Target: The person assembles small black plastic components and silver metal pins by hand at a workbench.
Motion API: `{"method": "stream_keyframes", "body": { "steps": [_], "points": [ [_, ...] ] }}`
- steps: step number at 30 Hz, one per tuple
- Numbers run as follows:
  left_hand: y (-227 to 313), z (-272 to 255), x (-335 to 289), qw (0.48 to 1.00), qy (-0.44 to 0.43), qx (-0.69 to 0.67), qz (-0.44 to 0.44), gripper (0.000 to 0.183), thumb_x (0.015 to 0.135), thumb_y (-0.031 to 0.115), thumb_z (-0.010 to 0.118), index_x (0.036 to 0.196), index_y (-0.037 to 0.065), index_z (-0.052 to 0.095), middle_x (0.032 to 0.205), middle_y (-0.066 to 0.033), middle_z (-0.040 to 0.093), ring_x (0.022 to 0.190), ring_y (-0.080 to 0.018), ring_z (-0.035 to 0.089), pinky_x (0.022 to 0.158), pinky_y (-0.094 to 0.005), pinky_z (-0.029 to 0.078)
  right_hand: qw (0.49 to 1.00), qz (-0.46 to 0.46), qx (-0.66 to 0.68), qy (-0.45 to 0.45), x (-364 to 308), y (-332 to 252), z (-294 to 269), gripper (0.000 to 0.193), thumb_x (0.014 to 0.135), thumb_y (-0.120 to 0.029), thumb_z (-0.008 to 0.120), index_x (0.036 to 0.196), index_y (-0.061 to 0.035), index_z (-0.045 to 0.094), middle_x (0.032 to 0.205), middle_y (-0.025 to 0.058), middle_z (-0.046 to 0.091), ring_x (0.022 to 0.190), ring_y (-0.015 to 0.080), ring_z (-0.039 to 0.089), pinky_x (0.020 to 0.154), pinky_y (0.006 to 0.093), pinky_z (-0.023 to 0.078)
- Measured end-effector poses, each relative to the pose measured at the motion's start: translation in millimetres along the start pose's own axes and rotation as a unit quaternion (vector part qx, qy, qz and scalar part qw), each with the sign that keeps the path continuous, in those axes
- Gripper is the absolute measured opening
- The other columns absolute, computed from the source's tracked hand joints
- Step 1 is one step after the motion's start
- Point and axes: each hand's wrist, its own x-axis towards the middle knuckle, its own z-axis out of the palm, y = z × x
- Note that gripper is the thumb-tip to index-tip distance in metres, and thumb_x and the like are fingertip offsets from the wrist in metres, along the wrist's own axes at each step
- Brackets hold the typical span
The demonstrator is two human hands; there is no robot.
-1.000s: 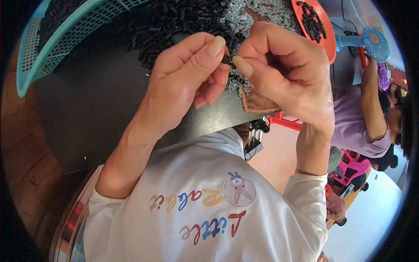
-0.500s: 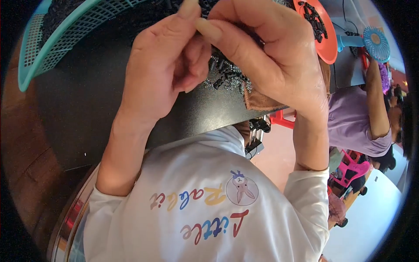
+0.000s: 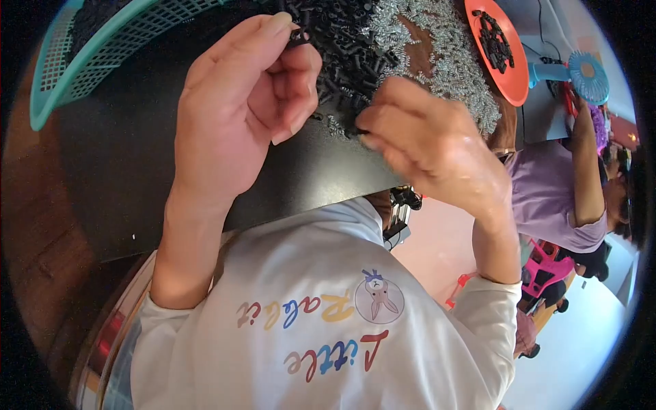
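Raised over the dark table [image 3: 205,157], my left hand [image 3: 232,109] pinches a small black plastic piece [image 3: 298,38] between thumb and fingertips. My right hand [image 3: 437,143] is lower, by the table's near edge, with its fingers drawn together. Something dark shows at those fingertips, but motion blur hides what it is. Just beyond the hands lies a heap of small black plastic pieces [image 3: 342,58]. A spread of small silvery coil springs [image 3: 447,51] borders that heap on the right, on a brown cloth [image 3: 506,130].
A teal mesh basket [image 3: 89,75] holding dark pieces stands at the far left. At the right, an orange plate [image 3: 511,90] carries more black pieces, beside a blue handheld fan [image 3: 588,76]. A person in a purple shirt [image 3: 547,191] sits farther right, near a pink chair [image 3: 547,273].
The two hands, together at the fingertips before, are now apart. My right hand has come down toward the table, uncovering the black heap and springs; my left stays raised.
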Motion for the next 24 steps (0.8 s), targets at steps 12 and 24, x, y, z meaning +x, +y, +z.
{"method": "stream_keyframes", "body": {
  "steps": [12, 24],
  "points": [
    [-13.7, -8.8, -1.5, 0.999, 0.002, -0.048, -0.017, 0.027, 0.100, 0.026, 0.045, 0.086, 0.004, 0.053, 0.072, -0.0053, 0.054, 0.051, -0.0110, 0.046, 0.043, -0.0230, 0.031, 0.996, -0.036, -0.084, -0.001, 14.6, 0.7, 22.3, 0.018, 0.070, -0.006, 0.067, 0.085, -0.0027, 0.057, 0.078, 0.0089, 0.046, 0.067, 0.0264, 0.057, 0.056, 0.0374, 0.047],
    [-22.8, -0.4, -3.9, 0.993, -0.020, -0.089, -0.069, 0.028, 0.099, 0.026, 0.047, 0.086, 0.002, 0.056, 0.065, -0.0039, 0.053, 0.050, -0.0097, 0.047, 0.043, -0.0229, 0.032, 0.947, 0.011, 0.281, 0.154, 31.8, 21.7, 6.6, 0.015, 0.084, 0.004, 0.064, 0.099, 0.0027, 0.064, 0.077, -0.0005, 0.055, 0.060, 0.0052, 0.048, 0.050, 0.0212, 0.037]
  ]
}}
